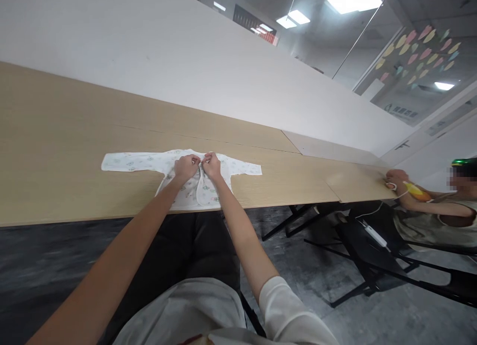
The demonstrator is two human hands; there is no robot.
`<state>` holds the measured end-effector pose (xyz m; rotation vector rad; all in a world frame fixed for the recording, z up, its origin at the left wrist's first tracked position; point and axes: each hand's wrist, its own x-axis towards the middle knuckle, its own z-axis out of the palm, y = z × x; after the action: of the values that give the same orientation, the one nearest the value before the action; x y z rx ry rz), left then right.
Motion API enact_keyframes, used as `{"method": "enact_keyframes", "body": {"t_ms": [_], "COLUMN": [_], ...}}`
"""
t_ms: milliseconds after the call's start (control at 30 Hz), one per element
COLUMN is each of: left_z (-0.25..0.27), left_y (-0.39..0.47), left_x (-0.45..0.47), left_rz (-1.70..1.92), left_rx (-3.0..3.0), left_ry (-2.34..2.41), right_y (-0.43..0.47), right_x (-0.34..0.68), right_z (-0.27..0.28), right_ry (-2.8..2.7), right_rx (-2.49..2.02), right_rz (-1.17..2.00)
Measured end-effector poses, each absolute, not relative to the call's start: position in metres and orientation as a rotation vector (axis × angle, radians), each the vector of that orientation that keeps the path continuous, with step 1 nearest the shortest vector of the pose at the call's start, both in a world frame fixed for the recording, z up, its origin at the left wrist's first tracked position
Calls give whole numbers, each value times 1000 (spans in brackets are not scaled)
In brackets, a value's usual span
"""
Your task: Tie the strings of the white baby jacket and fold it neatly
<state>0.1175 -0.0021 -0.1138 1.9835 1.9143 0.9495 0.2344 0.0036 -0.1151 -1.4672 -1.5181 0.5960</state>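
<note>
A small white baby shirt (141, 162) with a faint print lies spread on the wooden table, its sleeves stretched out to both sides. Its front opening runs down the middle, and its lower hem reaches the table's near edge. My left hand (187, 167) pinches the fabric near the neckline, fingers closed. Close beside it, my right hand (211, 166) is also closed in a pinch on the other side of the front opening. The fingertips of both hands almost meet. Whatever small fastening may be between them is too small to make out.
The long light wood table (55, 136) runs along a white wall (149, 61) topped with glass. At the far right another person (436, 206) sits with arms on the table. A black folding chair (372, 250) holding a white power strip (375, 235) stands between us.
</note>
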Motion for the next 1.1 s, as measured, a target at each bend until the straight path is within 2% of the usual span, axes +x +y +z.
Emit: {"method": "enact_keyframes", "body": {"t_ms": [300,600,833,1100], "left_z": [-116,-105,-99,-119], "left_y": [0,-10,-10,-16], "left_x": [118,118,97,84], "left_rz": [964,875,691,883], "left_rx": [2020,1903,1964,2193], "left_ry": [1966,2074,1883,1685], "right_y": [4,5,1,-17], "right_x": [234,236,236,239], "right_z": [-115,-115,-112,-97], "right_ry": [-1492,-1726,-1776,-1888], "right_rx": [-1522,-1580,-1577,-1592], "right_rz": [525,491,468,483]}}
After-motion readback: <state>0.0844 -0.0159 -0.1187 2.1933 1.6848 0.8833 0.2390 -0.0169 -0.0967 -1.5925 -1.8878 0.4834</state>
